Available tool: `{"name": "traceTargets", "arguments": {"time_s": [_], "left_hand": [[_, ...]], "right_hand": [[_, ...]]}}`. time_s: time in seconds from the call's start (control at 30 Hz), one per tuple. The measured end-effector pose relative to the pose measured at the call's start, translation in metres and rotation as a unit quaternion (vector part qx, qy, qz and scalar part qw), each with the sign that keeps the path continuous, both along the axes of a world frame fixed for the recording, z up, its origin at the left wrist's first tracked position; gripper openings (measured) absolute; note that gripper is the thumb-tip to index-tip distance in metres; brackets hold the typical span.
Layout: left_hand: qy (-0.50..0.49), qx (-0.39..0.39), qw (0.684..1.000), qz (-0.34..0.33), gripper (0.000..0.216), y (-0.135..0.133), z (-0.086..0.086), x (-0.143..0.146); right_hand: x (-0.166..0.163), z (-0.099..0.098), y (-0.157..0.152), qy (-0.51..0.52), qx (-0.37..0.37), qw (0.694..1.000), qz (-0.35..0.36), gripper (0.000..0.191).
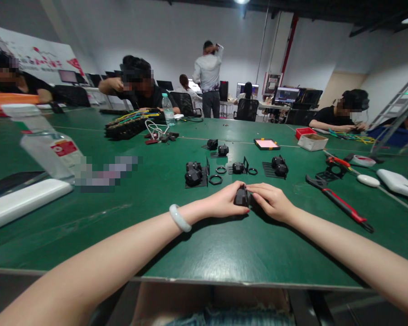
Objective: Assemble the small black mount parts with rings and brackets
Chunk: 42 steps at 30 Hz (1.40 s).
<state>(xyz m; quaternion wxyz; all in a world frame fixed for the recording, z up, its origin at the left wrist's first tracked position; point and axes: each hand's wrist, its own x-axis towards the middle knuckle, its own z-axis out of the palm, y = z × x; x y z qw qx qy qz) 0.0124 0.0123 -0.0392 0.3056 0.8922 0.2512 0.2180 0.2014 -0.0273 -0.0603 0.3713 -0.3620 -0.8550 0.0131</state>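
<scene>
A small black plastic fitting (240, 197) with a flat plate on its right side is held just above or on the green tabletop. My left hand (229, 199) grips it from the left, thumb below and fingers over the top. At the plate side, my right hand (272, 201) has its fingertips on the part, partly hiding that edge. Just beyond lie similar black fittings with slotted plates, one pair (193, 175) to the left, one (238, 168) in the middle and a group (279, 166) to the right. Loose black rings (216, 179) lie among them.
Red-handled adjustable wrench (343, 206) and a black bracket (333, 170) lie right, near a white cable (369, 181). A clear bottle (49, 149) and white bar (29, 203) are left. Farther off are a cable bundle (132, 124), small boxes (312, 141) and people working.
</scene>
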Motion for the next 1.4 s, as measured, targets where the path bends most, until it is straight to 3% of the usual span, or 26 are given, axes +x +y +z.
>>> {"name": "traceTargets", "arguments": {"time_s": [0.3, 0.5, 0.67, 0.87, 1.17, 1.4], "left_hand": [[0.016, 0.016, 1.0, -0.007, 0.05, -0.002, 0.004, -0.003], [0.015, 0.015, 1.0, -0.012, 0.053, -0.001, 0.003, -0.004], [0.01, 0.023, 1.0, -0.01, 0.053, 0.0, 0.0, -0.005], [0.005, 0.033, 0.999, -0.01, 0.053, 0.002, -0.004, -0.006], [0.006, 0.029, 1.0, -0.005, 0.051, 0.001, -0.004, -0.011], [-0.001, 0.02, 1.0, -0.013, 0.05, -0.001, -0.002, -0.012]], "right_hand": [[-0.003, 0.002, -0.004, 0.005, 0.02, 1.0, -0.005, 0.031], [-0.002, 0.002, -0.007, -0.014, 0.078, 0.996, 0.052, 0.026], [-0.002, 0.002, -0.006, -0.014, 0.085, 0.995, 0.05, 0.027], [-0.006, 0.003, -0.005, -0.006, 0.063, 0.998, 0.028, 0.026], [-0.011, 0.001, -0.002, 0.028, -0.039, 0.999, -0.006, 0.028], [-0.014, 0.0, -0.002, 0.032, -0.077, 0.997, -0.008, 0.029]]}}
